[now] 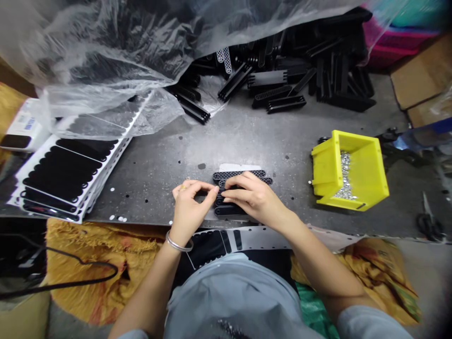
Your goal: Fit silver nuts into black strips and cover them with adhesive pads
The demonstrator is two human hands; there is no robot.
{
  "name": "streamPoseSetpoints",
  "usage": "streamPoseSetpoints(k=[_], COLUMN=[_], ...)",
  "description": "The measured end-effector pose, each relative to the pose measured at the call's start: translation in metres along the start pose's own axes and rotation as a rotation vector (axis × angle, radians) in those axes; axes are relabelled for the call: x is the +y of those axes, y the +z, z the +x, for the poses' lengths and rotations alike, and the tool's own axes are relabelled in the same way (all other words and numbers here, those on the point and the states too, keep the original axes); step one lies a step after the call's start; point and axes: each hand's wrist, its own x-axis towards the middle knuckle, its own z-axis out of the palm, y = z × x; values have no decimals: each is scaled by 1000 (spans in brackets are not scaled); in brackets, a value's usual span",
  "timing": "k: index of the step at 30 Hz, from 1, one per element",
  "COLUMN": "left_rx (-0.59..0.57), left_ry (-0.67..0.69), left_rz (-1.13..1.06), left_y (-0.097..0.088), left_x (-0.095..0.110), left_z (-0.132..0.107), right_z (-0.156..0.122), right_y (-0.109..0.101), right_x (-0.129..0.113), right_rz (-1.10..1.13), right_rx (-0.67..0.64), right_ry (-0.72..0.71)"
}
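Left hand [190, 202] and right hand [254, 195] pinch black strips [235, 175].
Fingers closed on them; one slip could scatter the lot.

Strips [240, 175] are lying at the near edge of the table [254, 136], under the left hand [190, 202] and right hand [254, 195].
A bin [321, 174] holding screws [344, 176] is sitting to their right, a pile [300, 75] is lying behind them, partly under a bag [106, 56], sheets [63, 174] are lying at the left, and scissors [429, 223] are lying far right.

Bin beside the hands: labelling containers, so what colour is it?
Yellow bin, head view.
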Motion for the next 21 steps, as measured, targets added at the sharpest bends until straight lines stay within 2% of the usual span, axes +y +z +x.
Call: streamPoseSetpoints(k=[3,5,7,10,13,15,18,19,21], left_rx=[6,-3,-2,13,13,15,89,126,218], left_ry=[4,5,14,31,39,43,99,133,223], left_rz=[38,15,-12,-32,-31,-7,87,115,141], left_y=[1,1,1,2,2,3,3,3,5], left_x=[1,0,-1,-4,-5,-5,-1,1,2], left_z=[0,0,0,0,1,0,-7,-13,-29], right_z=[-18,-32,-43,-49,-48,-52,-69,-76,-91], right_y=[-20,-31,-36,-37,-38,-39,-32,-26,-7], right_x=[0,4,10,19,22,15,-11,-21,-38], right_rz=[2,43,107,156,124,7,-160,-156,-73], right_rx=[2,72,147,183,122,155,262,248,109], right_ry=[132,267,344,325,263,225,210,216,216])
